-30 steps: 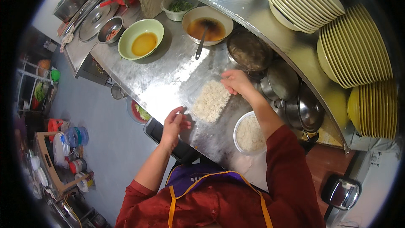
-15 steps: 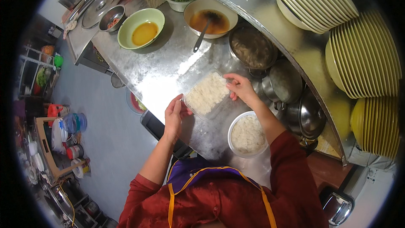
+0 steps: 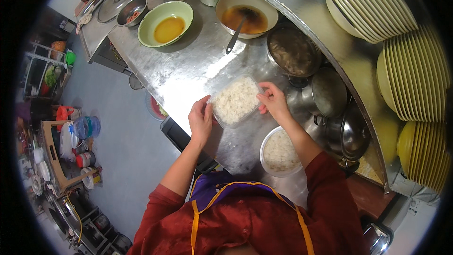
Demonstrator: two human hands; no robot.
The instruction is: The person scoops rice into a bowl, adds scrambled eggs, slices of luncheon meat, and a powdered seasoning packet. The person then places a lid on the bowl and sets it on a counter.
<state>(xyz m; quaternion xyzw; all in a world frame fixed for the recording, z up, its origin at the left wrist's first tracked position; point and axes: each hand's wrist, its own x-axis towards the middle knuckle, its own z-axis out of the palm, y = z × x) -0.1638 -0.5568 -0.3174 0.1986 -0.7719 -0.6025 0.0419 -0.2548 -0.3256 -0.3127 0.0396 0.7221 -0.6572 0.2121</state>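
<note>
A clear rectangular plastic container full of white rice is between my two hands over the metal counter. My left hand grips its left edge, with thumb and fingers closed on the rim. At the opposite edge, my right hand pinches the upper right side. Whether the container's base touches the counter, I cannot tell. Close to my right forearm stands a round white tub, also holding rice; the forearm partly covers it.
Beyond my hands are a green bowl of yellowish liquid and a cream bowl of brown liquid with a black-handled spoon. Pots line the right, under a shelf with stacked plates. A dark bin sits by the counter's left edge.
The container has shifted slightly away from me. My left hand has moved a little farther along its left edge. The whole view has also shifted slightly.
</note>
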